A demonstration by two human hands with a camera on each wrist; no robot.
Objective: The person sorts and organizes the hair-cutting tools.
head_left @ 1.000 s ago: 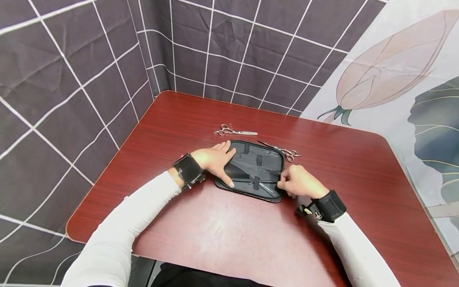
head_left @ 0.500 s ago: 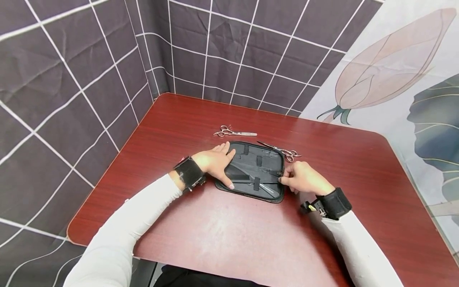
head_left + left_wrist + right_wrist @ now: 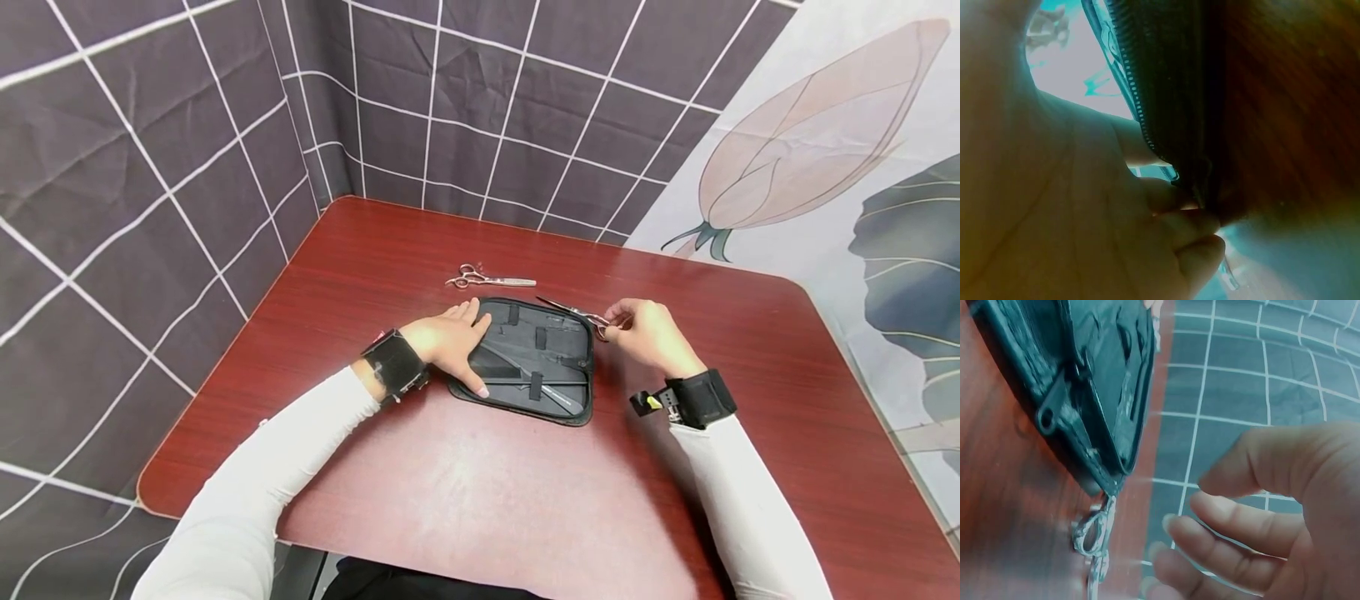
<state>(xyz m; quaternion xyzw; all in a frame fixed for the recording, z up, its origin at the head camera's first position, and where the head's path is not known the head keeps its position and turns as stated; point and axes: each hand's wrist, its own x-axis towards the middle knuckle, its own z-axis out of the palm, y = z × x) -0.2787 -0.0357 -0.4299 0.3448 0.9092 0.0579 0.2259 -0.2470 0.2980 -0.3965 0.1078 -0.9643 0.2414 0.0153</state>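
A black zippered case point(image 3: 558, 343) lies unfolded on the table, with elastic loops and a dark comb point(image 3: 557, 396) tucked in its near part. My left hand point(image 3: 448, 335) rests on the case's left side, fingers spread. In the left wrist view, the fingers point(image 3: 1166, 219) lie against the zipper edge. My right hand point(image 3: 651, 333) is at the handles of the silver scissors point(image 3: 597, 322) beside the case's far right corner. The right wrist view shows its fingers point(image 3: 1235, 544) loosely bent, holding nothing, apart from the scissors point(image 3: 1093, 534).
Silver thinning scissors point(image 3: 495, 277) lie behind the case. The reddish-brown table point(image 3: 390, 242) meets a dark tile-patterned cloth point(image 3: 480, 100) at the back and left. A flower-printed sheet point(image 3: 810, 150) hangs at the right.
My right hand has left the case's right edge and moved away from me to the scissors' handles. The left hand stays on the case.
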